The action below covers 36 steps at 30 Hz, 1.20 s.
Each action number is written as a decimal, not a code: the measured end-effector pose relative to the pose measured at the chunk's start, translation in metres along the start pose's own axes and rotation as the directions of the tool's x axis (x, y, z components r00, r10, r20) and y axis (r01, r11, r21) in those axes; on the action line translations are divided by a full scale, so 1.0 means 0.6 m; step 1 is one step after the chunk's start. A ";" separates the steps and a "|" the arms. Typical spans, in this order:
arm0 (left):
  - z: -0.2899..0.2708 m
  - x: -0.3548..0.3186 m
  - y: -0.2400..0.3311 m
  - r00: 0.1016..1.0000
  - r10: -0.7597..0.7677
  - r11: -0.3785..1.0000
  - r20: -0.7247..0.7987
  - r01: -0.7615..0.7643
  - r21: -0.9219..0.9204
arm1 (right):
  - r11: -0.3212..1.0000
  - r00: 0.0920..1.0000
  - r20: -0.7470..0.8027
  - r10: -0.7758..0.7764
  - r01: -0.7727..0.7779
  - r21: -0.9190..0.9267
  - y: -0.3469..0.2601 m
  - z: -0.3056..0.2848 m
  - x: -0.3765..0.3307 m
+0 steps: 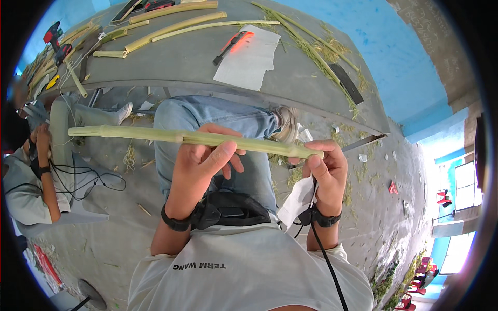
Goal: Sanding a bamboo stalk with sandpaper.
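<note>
A pale green bamboo pole (pixel 155 136) with visible nodes lies level across my lap. My left hand (pixel 210 158) supports it near the middle, thumb pressed along the front and fingers behind. At the right end, my right hand (pixel 329 171) pinches the pole between thumb and fingers. The pole's left end sticks out free past my knee. Below my right hand hangs a white piece of paper or cloth (pixel 296 202), beside a black cable (pixel 327 264); what holds it is unclear.
On the grey table (pixel 181 59) ahead lie bamboo lengths (pixel 176 30), an orange-and-black tool (pixel 233 47) on white paper (pixel 254 65), a dark flat block (pixel 346 83) and a red-black drill (pixel 57 45). Another person (pixel 39 171) sits at the left. Green shavings litter the floor.
</note>
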<state>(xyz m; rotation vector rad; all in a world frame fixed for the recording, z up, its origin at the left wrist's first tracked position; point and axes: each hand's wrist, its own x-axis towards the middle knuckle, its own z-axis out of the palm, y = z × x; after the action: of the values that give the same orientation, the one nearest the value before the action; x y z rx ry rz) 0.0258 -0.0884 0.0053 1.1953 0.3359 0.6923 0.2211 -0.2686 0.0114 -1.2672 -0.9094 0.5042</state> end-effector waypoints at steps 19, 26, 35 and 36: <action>0.000 0.015 0.016 0.961 0.246 0.969 -0.131 -0.241 0.047 | 0.995 0.947 -0.305 0.102 -0.089 0.055 0.011 -0.018 0.017; -0.044 0.000 0.026 0.895 0.343 0.935 -0.285 -0.297 0.195 | 0.902 0.756 -0.586 0.290 -0.012 0.432 0.030 -0.104 0.036; -0.036 0.015 -0.006 0.897 0.298 0.951 -0.325 -0.248 0.187 | 0.903 0.654 -0.677 0.337 -0.021 0.429 0.055 -0.177 -0.008; -0.035 0.017 -0.012 0.920 0.274 0.956 -0.280 -0.230 0.181 | 0.898 0.652 -0.669 0.355 -0.041 0.437 0.064 -0.179 -0.008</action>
<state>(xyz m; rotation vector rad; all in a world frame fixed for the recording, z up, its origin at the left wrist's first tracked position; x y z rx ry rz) 0.0235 -0.0679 -0.0078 1.2849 0.4996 1.0985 0.3111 -0.3257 -0.0299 -1.0585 0.0450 0.2694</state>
